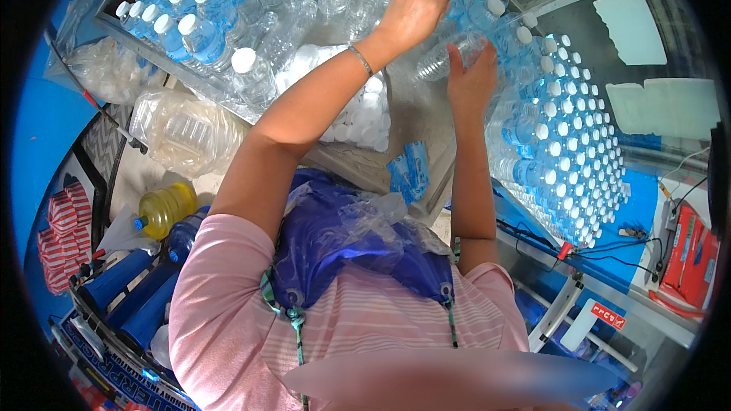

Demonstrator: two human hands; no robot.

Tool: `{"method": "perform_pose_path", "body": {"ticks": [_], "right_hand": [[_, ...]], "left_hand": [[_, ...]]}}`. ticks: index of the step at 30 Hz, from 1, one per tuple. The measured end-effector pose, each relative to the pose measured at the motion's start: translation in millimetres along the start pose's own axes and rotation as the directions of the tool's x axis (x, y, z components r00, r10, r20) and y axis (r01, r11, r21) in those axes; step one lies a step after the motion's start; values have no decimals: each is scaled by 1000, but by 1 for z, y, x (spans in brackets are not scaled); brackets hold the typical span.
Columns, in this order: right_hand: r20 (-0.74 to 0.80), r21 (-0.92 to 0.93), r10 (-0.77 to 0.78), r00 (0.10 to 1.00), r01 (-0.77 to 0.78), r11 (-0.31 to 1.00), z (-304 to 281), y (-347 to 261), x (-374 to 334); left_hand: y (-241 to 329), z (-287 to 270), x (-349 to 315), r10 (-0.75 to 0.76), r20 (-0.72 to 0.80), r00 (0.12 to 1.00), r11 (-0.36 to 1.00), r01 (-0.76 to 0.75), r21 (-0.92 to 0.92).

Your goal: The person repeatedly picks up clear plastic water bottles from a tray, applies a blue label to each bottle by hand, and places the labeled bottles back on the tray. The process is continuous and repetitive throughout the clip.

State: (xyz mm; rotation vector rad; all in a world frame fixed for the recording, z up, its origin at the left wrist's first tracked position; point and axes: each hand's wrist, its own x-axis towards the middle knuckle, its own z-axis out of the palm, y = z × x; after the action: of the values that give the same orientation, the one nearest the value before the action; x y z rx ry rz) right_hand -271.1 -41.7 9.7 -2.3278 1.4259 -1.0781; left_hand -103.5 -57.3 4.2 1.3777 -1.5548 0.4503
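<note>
Probably, light pressure best suited the clear bottle point(435, 65), right of the white caps point(368, 122); the right hand point(470, 85) straddled it, fingers apart, clamping unclear. Beyond those caps, the left hand point(412, 15) bunched its fingers, hold unclear.

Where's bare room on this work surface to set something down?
The bare patch of work surface lies between the white caps and the right forearm, above the blue labels and below the tilted clear bottle. It's crowded upper left with capped bottles, and along the right with packed bottle rows.
</note>
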Motion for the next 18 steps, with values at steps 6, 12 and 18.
{"method": "perform_pose_path", "body": {"ticks": [6, 12, 18], "right_hand": [[-110, 125, -77, 991, 91, 988, -8, 10, -35], [482, -181, 83, 872, 7, 984, -17, 59, -159], [285, 10, -13, 959, 10, 1000, -9, 62, -170]], "left_hand": [[-7, 2, -3, 55, 48, 997, 996, -58, 61], [7, -9, -9, 33, -75, 997, 999, -33, 4], [49, -68, -74, -246, 321, 915, 864, 357, -355]]}}
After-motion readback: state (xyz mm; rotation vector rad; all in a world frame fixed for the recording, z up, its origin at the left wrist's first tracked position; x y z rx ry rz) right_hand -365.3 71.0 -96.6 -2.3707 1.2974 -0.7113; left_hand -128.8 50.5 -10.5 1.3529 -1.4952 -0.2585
